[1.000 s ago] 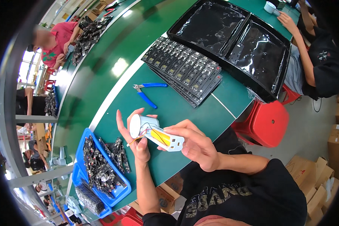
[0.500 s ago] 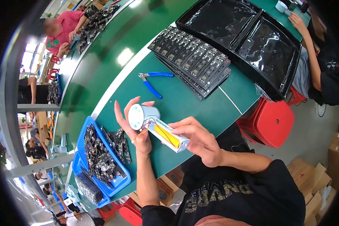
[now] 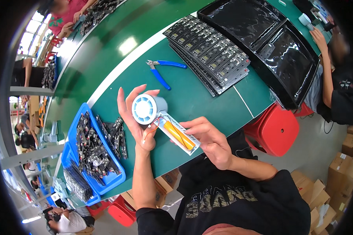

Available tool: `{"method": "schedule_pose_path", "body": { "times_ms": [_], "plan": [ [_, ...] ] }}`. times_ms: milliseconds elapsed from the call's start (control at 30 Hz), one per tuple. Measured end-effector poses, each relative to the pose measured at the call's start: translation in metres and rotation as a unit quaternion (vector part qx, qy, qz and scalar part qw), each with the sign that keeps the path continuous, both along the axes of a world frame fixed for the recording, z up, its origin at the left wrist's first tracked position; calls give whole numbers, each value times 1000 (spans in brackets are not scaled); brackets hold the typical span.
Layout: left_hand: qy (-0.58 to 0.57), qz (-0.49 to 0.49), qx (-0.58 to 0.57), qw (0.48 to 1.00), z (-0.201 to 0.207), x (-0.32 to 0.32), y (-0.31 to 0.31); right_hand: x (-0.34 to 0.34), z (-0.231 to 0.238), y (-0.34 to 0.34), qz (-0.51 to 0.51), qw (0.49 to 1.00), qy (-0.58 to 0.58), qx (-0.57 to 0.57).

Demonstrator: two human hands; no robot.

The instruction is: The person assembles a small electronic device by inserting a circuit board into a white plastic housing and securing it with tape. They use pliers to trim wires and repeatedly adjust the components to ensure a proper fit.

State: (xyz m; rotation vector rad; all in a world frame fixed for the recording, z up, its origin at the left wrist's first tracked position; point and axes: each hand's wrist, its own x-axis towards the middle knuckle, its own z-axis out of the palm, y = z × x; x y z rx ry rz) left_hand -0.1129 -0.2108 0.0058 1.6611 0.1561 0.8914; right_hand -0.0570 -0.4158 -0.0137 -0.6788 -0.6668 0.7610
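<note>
A light blue handheld fan (image 3: 150, 109) is held above the table, its round vented head facing up and its handle slanting down to the right. The handle is open along one side, baring a yellow-orange battery (image 3: 179, 135) and thin red and dark wires. My left hand (image 3: 137, 132) grips the fan around its head, with the thumb below and the fingers behind. At the handle's lower end, my right hand (image 3: 212, 144) holds it between thumb and fingers. Blue-handled side cutters (image 3: 161, 72) lie spread on the table beyond the fan.
Stacked panels of black circuit boards (image 3: 210, 51) lie beside a black divided tray (image 3: 259, 53). Blue bins (image 3: 119, 181) with loose boards stand at the left. Red stools (image 3: 274, 131) and cartons (image 3: 343, 170) are on the floor at right. Other people work nearby.
The fan has tilted, so its vented face and the open side of its handle show more fully. Both hands keep their hold. The whole view has shifted slightly.
</note>
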Motion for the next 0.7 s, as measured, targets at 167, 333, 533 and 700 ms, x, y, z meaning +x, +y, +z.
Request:
{"method": "schedule_pose_path", "body": {
  "times_ms": [167,333,533,700],
  "plan": [
    [7,-6,11,1000,3,0,-1,-3,-1,0,6,1000,7,-8],
    [-21,-53,9,998,-1,-3,2,-11,-1,-1,50,996,51,-56],
    [-13,-115,-21,993,-1,-1,-3,-21,0,5,86,993,84,-16],
    [15,-134,-19,991,-2,0,-6,-33,-2,6,76,991,61,-94]
  ]
}}
